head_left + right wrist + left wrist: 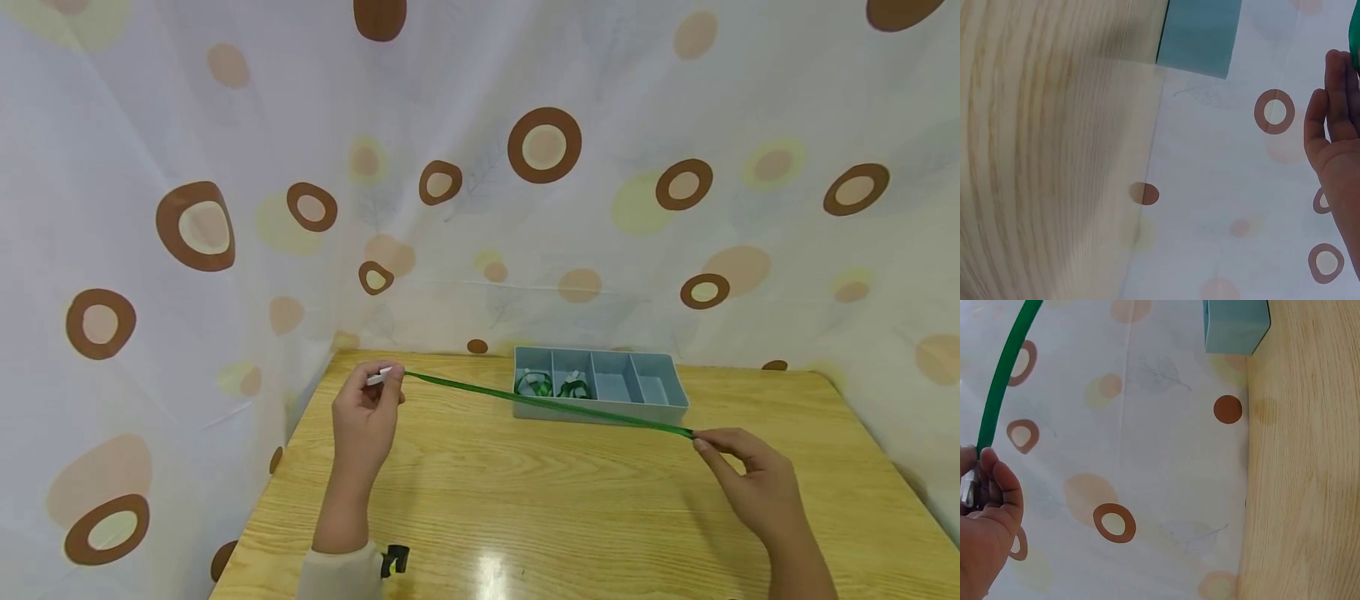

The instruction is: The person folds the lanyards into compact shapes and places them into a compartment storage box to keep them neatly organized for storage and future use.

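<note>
A green lanyard (555, 405) is stretched nearly straight between the two hands, sloping down to the right in the head view. My left hand (367, 417) pinches its left end, where a white and metal fitting (969, 492) shows between the fingers. At the other end, thumb and fingertips of my right hand (757, 483) pinch the strap. The right wrist view catches only part of the right hand (1341, 144) and a bit of green lanyard (1355, 37) at its edge. Mid-length, the strap crosses in front of a blue-grey divided box (660, 412).
The box stands at the back of the wooden table (480, 492). Its two left compartments hold coiled green lanyards (534, 383) with white fittings. A patterned curtain (480, 233) hangs behind and beside the table. A black band (394, 560) shows beside the left sleeve.
</note>
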Action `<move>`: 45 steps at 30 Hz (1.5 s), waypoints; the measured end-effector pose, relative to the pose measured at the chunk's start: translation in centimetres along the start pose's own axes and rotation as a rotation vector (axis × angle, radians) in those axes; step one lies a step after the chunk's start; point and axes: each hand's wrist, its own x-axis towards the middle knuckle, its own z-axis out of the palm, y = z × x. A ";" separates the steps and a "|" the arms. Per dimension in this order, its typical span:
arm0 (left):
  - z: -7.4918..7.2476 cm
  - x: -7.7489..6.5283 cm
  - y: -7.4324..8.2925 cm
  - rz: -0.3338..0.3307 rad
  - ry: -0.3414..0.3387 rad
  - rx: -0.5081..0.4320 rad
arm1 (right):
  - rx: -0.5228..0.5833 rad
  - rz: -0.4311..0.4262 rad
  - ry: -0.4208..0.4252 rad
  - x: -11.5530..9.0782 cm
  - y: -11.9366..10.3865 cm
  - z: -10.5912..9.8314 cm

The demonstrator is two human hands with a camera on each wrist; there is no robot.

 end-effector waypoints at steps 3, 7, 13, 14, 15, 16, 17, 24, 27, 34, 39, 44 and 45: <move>-0.1 0.0 0.0 -0.010 0.006 -0.005 | 0.124 0.026 0.006 0.1 -0.2 -0.2; -0.1 0.0 -0.1 -0.037 0.000 -0.021 | 0.356 0.115 0.060 0.2 -0.6 -0.5; -0.1 0.0 -0.1 -0.007 0.015 -0.104 | 0.662 0.214 0.129 0.3 -0.7 -0.8; 0.0 0.0 -0.1 0.006 0.022 -0.112 | 0.675 0.218 0.128 0.4 -0.6 -0.8; 0.0 0.0 -0.1 0.017 0.028 -0.118 | 0.682 0.223 0.128 0.4 -0.6 -0.8; 0.0 0.0 -0.2 0.029 0.034 -0.121 | 0.685 0.230 0.127 0.4 -0.5 -0.8; 0.1 0.0 -0.2 0.037 0.039 -0.122 | 0.684 0.237 0.128 0.4 -0.4 -0.8; 0.0 -0.1 -0.5 0.034 0.049 -0.106 | 0.685 0.308 0.180 0.4 -0.1 -0.7; -0.1 -0.1 -0.5 0.014 0.064 -0.099 | 0.682 0.307 0.172 0.3 0.0 -0.7; -0.2 -0.1 -0.5 -0.029 0.071 -0.102 | 0.712 0.262 0.165 0.6 0.0 -0.7; -0.2 -0.1 -0.4 -0.048 0.064 -0.119 | 0.707 0.278 0.202 0.6 -0.2 -0.5; -0.1 -0.2 -0.4 -0.033 0.051 -0.140 | 0.690 0.312 0.259 0.7 -0.4 -0.5; -0.1 -0.2 -0.4 -0.028 0.049 -0.144 | 0.694 0.323 0.270 0.7 -0.5 -0.5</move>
